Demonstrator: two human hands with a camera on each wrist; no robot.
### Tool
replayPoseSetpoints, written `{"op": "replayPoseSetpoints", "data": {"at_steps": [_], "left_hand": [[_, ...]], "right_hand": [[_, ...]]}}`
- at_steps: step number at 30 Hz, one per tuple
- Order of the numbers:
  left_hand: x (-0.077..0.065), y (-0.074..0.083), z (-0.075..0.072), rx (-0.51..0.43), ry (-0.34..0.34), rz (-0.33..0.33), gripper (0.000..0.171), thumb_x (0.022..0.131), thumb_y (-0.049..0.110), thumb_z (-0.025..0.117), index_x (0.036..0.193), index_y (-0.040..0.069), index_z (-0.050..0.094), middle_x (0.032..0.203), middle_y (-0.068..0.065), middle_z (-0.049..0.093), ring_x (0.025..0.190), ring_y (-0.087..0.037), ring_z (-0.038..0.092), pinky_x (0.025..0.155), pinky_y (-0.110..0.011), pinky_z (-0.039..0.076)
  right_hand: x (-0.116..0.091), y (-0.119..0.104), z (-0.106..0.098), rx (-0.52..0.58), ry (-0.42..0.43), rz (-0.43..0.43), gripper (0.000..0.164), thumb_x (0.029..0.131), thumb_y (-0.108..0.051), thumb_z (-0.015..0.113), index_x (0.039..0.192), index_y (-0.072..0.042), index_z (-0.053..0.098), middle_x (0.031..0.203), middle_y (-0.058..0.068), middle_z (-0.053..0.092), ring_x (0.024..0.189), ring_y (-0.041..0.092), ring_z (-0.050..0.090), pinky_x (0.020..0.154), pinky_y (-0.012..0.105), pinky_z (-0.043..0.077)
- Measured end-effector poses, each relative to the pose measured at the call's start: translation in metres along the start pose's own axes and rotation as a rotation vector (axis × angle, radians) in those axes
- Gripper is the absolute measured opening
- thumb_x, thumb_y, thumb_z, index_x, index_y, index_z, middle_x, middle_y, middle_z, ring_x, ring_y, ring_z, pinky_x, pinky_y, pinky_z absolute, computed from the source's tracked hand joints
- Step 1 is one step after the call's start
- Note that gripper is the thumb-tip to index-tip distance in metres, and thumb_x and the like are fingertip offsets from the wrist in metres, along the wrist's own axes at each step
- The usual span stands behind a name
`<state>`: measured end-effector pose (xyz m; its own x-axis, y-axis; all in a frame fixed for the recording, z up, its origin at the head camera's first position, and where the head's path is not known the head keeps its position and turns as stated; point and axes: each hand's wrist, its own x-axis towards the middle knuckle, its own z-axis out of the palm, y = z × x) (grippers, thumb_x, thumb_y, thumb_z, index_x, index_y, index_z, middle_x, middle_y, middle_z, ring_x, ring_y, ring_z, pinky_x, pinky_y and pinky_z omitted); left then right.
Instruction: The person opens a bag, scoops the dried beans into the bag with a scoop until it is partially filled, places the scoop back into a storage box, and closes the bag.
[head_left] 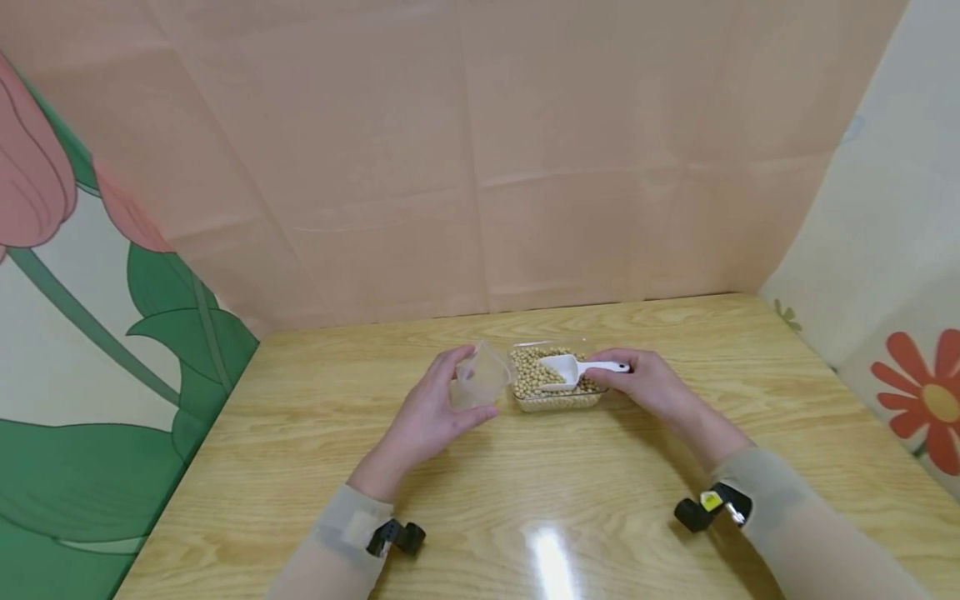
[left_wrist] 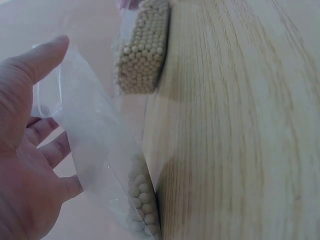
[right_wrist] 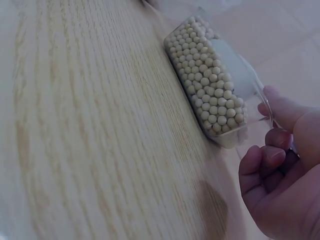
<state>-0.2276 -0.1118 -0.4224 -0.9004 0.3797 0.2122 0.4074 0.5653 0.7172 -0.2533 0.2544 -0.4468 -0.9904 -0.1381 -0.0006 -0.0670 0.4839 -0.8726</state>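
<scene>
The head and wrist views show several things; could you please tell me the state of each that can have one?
Clear box: uncovered, largely filled with beads, standing on the table.
White scoop: head among the beads, handle pinched by the right hand.
Translucent container: gripped by the left hand, some beads at its lower end.

Room between forearms (head_left: 330, 542) — tub (head_left: 558, 404) (bean-filled) beyond
</scene>
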Motion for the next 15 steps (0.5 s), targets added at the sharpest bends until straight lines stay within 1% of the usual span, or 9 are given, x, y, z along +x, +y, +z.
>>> {"op": "replayPoseSetpoints", "data": {"at_steps": [3, 6, 8, 10, 12, 13, 15], "left_hand": [[-0.0006, 0.0002, -0.0004, -0.001, 0.001, 0.000, 0.095, 0.094, 0.036, 0.092, 0.170, 0.019, 0.038, 0.169, -0.004, 0.044, 0.144, -0.030, 0.054, 0.117, -0.058, 0.048], [-0.0004, 0.0002, -0.0002, 0.000, 0.003, 0.006, 0.094, 0.094, 0.034, 0.092, 0.170, 0.018, 0.038, 0.169, -0.005, 0.044, 0.144, -0.031, 0.054, 0.117, -0.058, 0.048], [-0.0006, 0.0001, 0.0001, 0.002, 0.003, 0.008, 0.094, 0.094, 0.034, 0.092, 0.170, 0.018, 0.038, 0.169, -0.005, 0.044, 0.144, -0.031, 0.054, 0.117, -0.058, 0.048], [-0.0005, -0.0001, 0.0002, 0.007, 0.002, 0.008, 0.094, 0.094, 0.034, 0.092, 0.170, 0.018, 0.038, 0.169, -0.005, 0.043, 0.145, -0.031, 0.054, 0.117, -0.058, 0.048], [-0.0004, -0.0002, 0.0002, 0.008, 0.001, 0.008, 0.094, 0.094, 0.035, 0.092, 0.170, 0.019, 0.038, 0.170, -0.004, 0.043, 0.145, -0.031, 0.054, 0.116, -0.058, 0.049], [-0.0003, -0.0003, 0.0003, 0.009, 0.000, 0.008, 0.094, 0.095, 0.035, 0.092, 0.170, 0.019, 0.038, 0.170, -0.004, 0.043, 0.145, -0.031, 0.054, 0.116, -0.058, 0.048], [0.0001, -0.0004, 0.0003, 0.011, 0.000, 0.010, 0.094, 0.095, 0.034, 0.092, 0.170, 0.018, 0.038, 0.170, -0.004, 0.043, 0.145, -0.031, 0.053, 0.117, -0.057, 0.048]], "right_hand": [[-0.0017, 0.0000, 0.0003, 0.002, 0.004, -0.001, 0.044, 0.104, -0.039, 0.081, 0.137, -0.010, 0.078, 0.142, 0.011, 0.073, 0.127, 0.021, 0.060, 0.100, 0.024, 0.046], [-0.0032, -0.0001, 0.0006, 0.030, 0.009, 0.015, 0.046, 0.103, -0.040, 0.081, 0.137, -0.010, 0.077, 0.139, 0.009, 0.074, 0.123, 0.018, 0.062, 0.098, 0.025, 0.047], [-0.0039, -0.0003, 0.0009, 0.061, 0.011, 0.026, 0.047, 0.103, -0.040, 0.081, 0.138, -0.008, 0.077, 0.133, 0.007, 0.075, 0.115, 0.015, 0.063, 0.092, 0.024, 0.050], [-0.0041, 0.0003, 0.0010, 0.102, 0.013, 0.044, 0.048, 0.103, -0.039, 0.082, 0.137, -0.006, 0.076, 0.118, 0.003, 0.077, 0.101, 0.014, 0.063, 0.082, 0.026, 0.052], [-0.0041, 0.0016, 0.0009, 0.140, 0.012, 0.057, 0.048, 0.103, -0.037, 0.083, 0.137, -0.004, 0.076, 0.105, -0.001, 0.075, 0.090, 0.013, 0.062, 0.074, 0.027, 0.052], [-0.0041, 0.0022, 0.0007, 0.152, 0.012, 0.062, 0.048, 0.103, -0.036, 0.083, 0.137, -0.003, 0.075, 0.100, -0.003, 0.073, 0.087, 0.013, 0.061, 0.071, 0.028, 0.052], [-0.0045, 0.0031, 0.0004, 0.177, 0.015, 0.070, 0.049, 0.103, -0.035, 0.083, 0.139, -0.002, 0.074, 0.096, -0.005, 0.072, 0.084, 0.012, 0.060, 0.069, 0.028, 0.052]]}}
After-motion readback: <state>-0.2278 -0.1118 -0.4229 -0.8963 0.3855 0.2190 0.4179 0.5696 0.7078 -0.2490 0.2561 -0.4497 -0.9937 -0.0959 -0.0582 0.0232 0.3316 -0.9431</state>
